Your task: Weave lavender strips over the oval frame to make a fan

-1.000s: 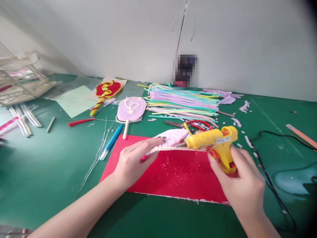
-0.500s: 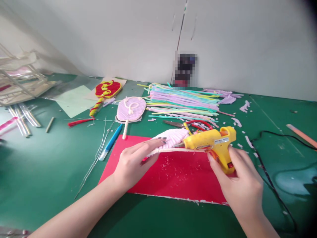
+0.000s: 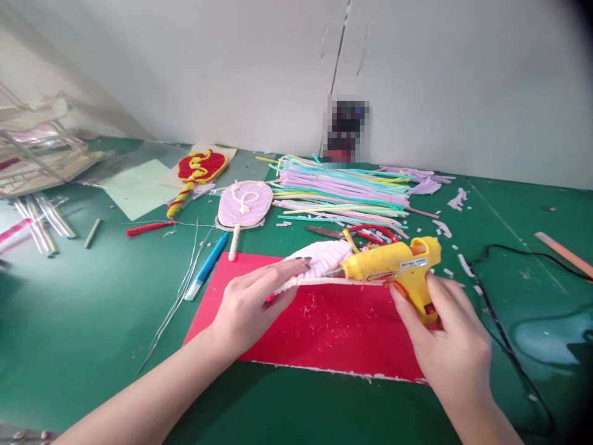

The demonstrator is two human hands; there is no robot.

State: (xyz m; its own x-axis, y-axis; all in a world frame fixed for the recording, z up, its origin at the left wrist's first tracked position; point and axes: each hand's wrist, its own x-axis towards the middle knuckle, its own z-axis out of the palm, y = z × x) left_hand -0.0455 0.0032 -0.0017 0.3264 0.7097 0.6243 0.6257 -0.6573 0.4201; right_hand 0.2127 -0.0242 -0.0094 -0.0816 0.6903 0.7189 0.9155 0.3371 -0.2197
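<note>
My left hand is closed on a pale lilac ribbed craft piece, fingers on top and thumb underneath. A thin cream strip runs along the piece's near edge and extends right, toward my right hand. In my right hand is a yellow hot glue gun, its nozzle pointing left at the lilac piece, at or very near the edge; actual contact is hard to make out. Below both hands lies a red board sprinkled with fine whitish shreds.
Red-handled scissors lie behind the glue gun. Farther back are a bundle of pastel pipe cleaners, a lilac fan and a red-and-yellow fan. A blue pen and thin wires sit left; a black cord trails right.
The glue gun and my right hand have shifted very slightly left. My left hand and the lilac piece look the same.
</note>
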